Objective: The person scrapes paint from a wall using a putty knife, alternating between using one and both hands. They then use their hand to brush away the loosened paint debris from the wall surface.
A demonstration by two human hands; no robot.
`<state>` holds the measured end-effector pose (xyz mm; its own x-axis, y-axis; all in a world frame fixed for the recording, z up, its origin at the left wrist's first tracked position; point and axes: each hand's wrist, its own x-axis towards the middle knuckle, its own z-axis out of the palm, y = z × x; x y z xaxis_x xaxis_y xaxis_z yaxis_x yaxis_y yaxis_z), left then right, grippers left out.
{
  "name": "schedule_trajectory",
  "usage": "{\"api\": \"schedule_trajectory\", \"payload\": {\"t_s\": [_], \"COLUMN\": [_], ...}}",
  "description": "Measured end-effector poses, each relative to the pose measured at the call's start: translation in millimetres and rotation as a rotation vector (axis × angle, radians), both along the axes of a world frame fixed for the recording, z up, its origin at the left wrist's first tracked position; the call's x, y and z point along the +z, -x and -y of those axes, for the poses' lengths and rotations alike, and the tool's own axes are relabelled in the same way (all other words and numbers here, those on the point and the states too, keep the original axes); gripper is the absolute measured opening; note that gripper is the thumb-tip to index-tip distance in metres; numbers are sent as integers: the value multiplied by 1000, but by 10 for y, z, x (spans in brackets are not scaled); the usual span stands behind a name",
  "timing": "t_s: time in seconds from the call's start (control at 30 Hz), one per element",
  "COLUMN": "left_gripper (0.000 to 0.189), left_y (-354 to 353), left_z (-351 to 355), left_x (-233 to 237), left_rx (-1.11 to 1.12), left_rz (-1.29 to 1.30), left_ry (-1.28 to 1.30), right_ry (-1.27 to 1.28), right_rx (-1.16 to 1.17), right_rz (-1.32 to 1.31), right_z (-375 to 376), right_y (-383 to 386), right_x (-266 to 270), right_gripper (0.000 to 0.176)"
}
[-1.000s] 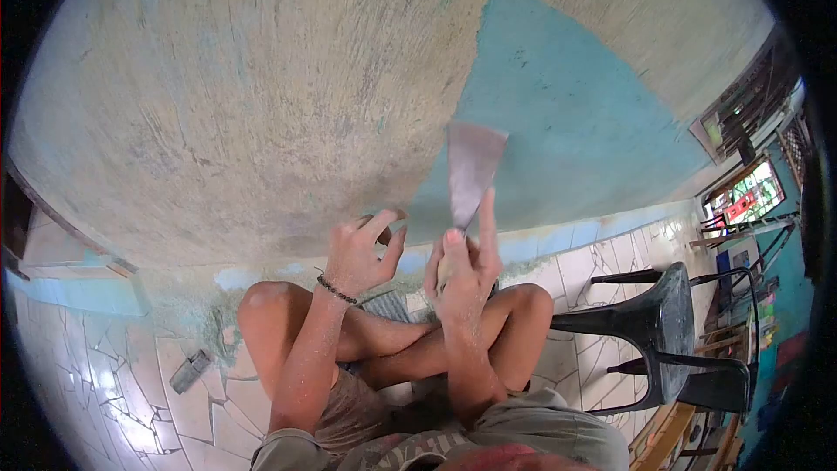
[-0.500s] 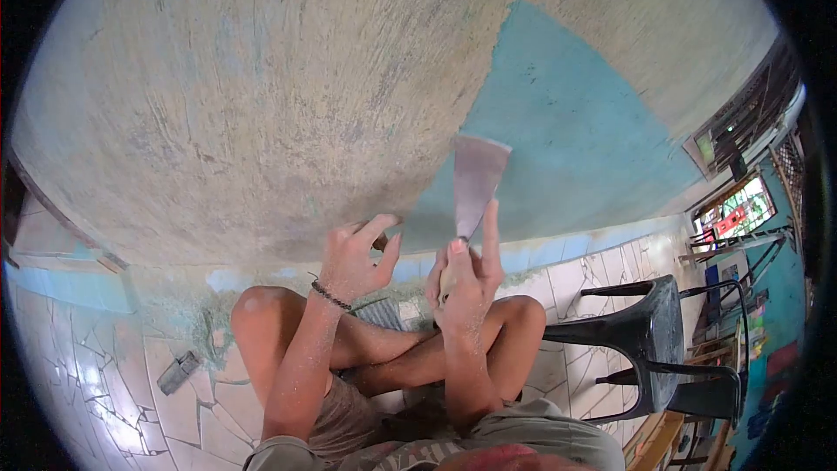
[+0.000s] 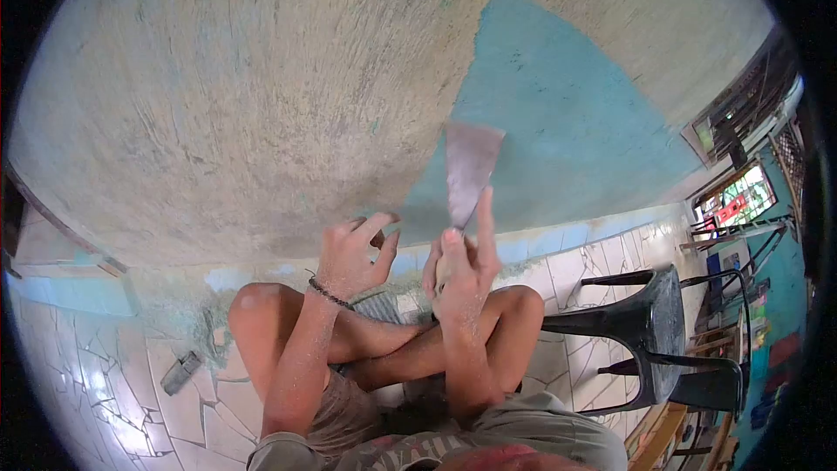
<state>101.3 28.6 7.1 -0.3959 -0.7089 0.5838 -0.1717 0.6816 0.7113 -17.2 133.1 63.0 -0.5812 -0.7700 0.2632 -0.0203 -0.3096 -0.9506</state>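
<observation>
The right hand (image 3: 462,270) is closed around the handle of a broad-bladed metal scraper (image 3: 471,170), with the forefinger stretched up along the blade's right edge. The blade is dull grey with a pinkish cast, widening to a straight top edge. It lies flat against the far wall, just where the patch of turquoise paint (image 3: 558,122) meets the bare, scratched sandy-grey plaster (image 3: 261,105).

The left hand (image 3: 353,253), a dark beaded bracelet (image 3: 329,294) at its wrist, is just left of the scraper, low on the wall. Its fingers are half-curled and the thumb is apart; I cannot tell whether it pinches anything.

Both forearms are dusted with pale grit. On the cracked white tile floor (image 3: 105,384) lies a small grey block (image 3: 180,372) at near left, and a black plastic chair (image 3: 663,323) stands to the right.
</observation>
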Motion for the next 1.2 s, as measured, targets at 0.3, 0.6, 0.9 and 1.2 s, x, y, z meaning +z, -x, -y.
{"api": "schedule_trajectory", "payload": {"t_s": [0.3, 0.6, 0.9, 1.2], "left_gripper": [17, 18, 18, 15], "left_y": [15, 2, -8, 14], "left_z": [-11, -6, 10, 12], "left_x": [-12, -17, -12, -39], "left_rx": [-4, -16, -9, 1], "left_rz": [-10, 43, -23, 3], "left_ry": [-2, -13, -2, 22], "right_ry": [11, 40, 17, -10], "right_rx": [66, 56, 65, 63], "right_rz": [84, 75, 129, 129], "right_z": [-43, 15, -49, -71], "right_y": [15, 33, 23, 1], "right_x": [-25, -4, 23, -8], "right_gripper": [68, 68, 69, 69]}}
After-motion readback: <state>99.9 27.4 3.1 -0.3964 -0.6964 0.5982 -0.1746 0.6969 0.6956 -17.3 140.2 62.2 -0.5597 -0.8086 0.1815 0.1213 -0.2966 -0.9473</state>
